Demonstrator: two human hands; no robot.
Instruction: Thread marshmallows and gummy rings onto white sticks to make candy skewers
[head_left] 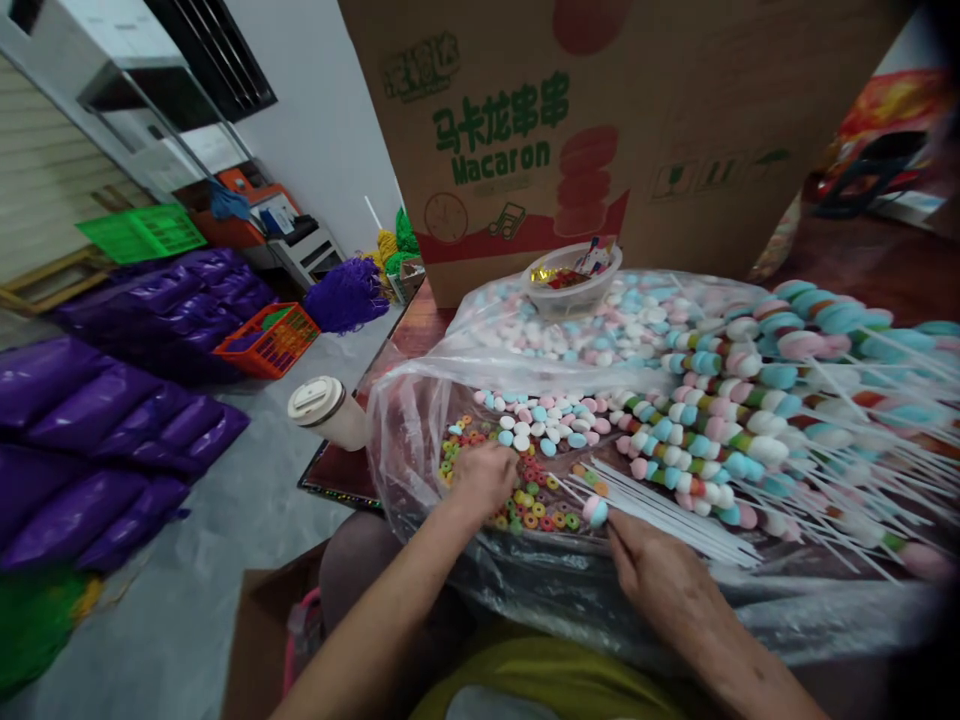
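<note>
My left hand (pixel 484 478) is down among the small coloured rings (pixel 536 500), fingers curled together; whatever they pinch is hidden. My right hand (pixel 649 560) is closed around a white stick that carries a pink and blue candy (pixel 595 511) near my fingers, its tip pointing up and left. Just beyond the rings lie loose pastel candies (pixel 525 420). A bundle of bare white sticks (pixel 667 515) rests to the right, beside a big pile of filled skewers (pixel 712 430).
Behind the candies stand a plastic bowl (pixel 571 280) of wrappers and a large cardboard box (pixel 637 130). A lidded cup (pixel 328 412) is at the table's left edge. Clear plastic sheeting (pixel 540 590) covers the front edge. Purple bags (pixel 97 440) lie on the floor.
</note>
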